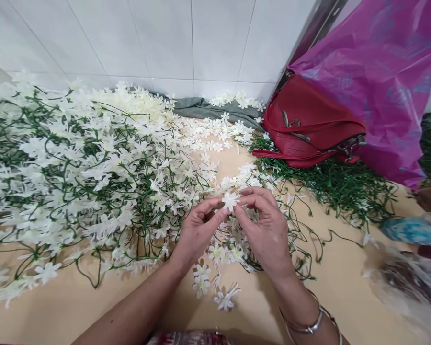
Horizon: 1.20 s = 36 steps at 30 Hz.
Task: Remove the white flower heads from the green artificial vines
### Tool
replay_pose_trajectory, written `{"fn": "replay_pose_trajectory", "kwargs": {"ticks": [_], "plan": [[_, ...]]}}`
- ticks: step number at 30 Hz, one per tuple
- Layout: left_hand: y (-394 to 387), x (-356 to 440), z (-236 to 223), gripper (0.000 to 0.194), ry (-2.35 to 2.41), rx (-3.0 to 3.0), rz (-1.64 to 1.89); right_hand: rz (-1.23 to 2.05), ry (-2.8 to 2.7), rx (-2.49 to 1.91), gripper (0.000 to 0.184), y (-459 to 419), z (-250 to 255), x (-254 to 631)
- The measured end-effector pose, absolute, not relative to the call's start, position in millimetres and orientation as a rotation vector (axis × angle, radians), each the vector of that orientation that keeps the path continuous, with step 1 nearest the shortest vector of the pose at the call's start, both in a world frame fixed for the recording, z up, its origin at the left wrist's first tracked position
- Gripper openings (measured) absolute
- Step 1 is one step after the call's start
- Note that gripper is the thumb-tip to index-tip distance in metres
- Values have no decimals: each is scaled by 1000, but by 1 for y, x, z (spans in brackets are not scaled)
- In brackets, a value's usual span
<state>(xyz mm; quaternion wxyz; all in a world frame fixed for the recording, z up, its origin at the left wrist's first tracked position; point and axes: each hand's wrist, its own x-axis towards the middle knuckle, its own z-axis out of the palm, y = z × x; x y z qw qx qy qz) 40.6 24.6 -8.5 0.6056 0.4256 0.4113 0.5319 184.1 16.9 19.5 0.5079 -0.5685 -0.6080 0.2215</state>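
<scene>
A small white artificial flower (pixel 230 201) is pinched between both my hands above the table. My left hand (pixel 201 227) grips its left edge with thumb and forefinger. On the other side, my right hand (pixel 264 223) holds it by the fingertips, with a bangle on that wrist. Below and behind my hands lie loose white blossoms (pixel 219 253). Closer to me rest a few single flower heads (pixel 224 301). To the left spreads a big heap of white flowers on green stems (pixel 104 163).
A red handbag (pixel 309 115) sits on bare green stems (pixel 330 187) at the right, against a purple plastic bag (pixel 388 86). Grey cloth (pixel 201 106) lies along the tiled wall (pixel 165 38). Clear plastic wrapping (pixel 409 287) is at the table's right.
</scene>
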Motion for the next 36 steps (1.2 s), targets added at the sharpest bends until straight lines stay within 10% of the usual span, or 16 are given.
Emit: {"fn": "replay_pose_trajectory", "kwargs": {"ticks": [14,36], "plan": [[27,42,-3,36,859,861,1285,264,-1634,-1271,14,16,16,179],[25,38,-13,37,1070,966,1205,741,-1338,-1316,7,15,9,179]]}}
